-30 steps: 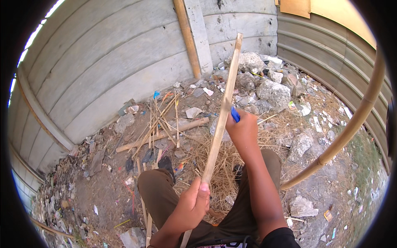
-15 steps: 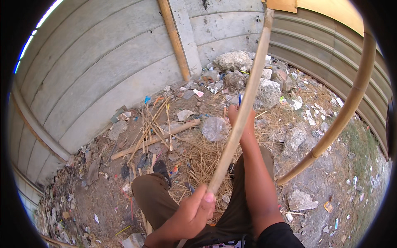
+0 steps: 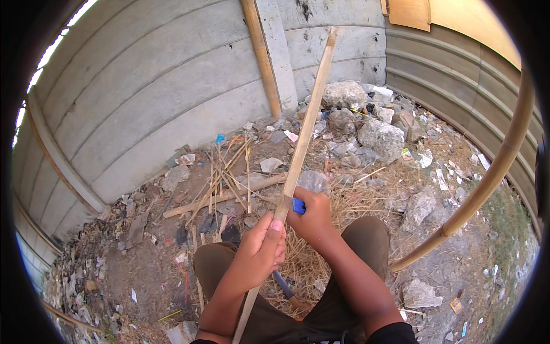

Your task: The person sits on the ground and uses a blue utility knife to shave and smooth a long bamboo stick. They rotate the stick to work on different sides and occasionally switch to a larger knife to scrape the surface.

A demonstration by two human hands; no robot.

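Note:
My left hand (image 3: 260,252) is closed around a long split bamboo strip (image 3: 309,123), its thumb lying along the top. The strip slants up and away, its lower end passing under my left forearm. Just beyond, my right hand (image 3: 312,212) grips a blue-handled knife (image 3: 298,206). The short metal blade rests against the strip a little above my left thumb; most of the handle is hidden in the fist. Between my legs, partly hidden, lies a tool with a dark metal part and brownish handle (image 3: 297,302). Straw-like shavings (image 3: 344,206) cover the ground around my knees.
Thin bamboo sticks (image 3: 220,178) lie piled over a thicker bamboo piece (image 3: 189,209) ahead left. A tall bamboo pole (image 3: 484,189) leans at the right. Rubble chunks (image 3: 381,140) and litter lie before the concrete wall (image 3: 172,74); a corrugated metal fence (image 3: 458,80) stands right.
My right hand has drawn back toward me with the knife, from far along the strip to just above my left hand. The strip's far end has swung left and lower, and the view has shifted.

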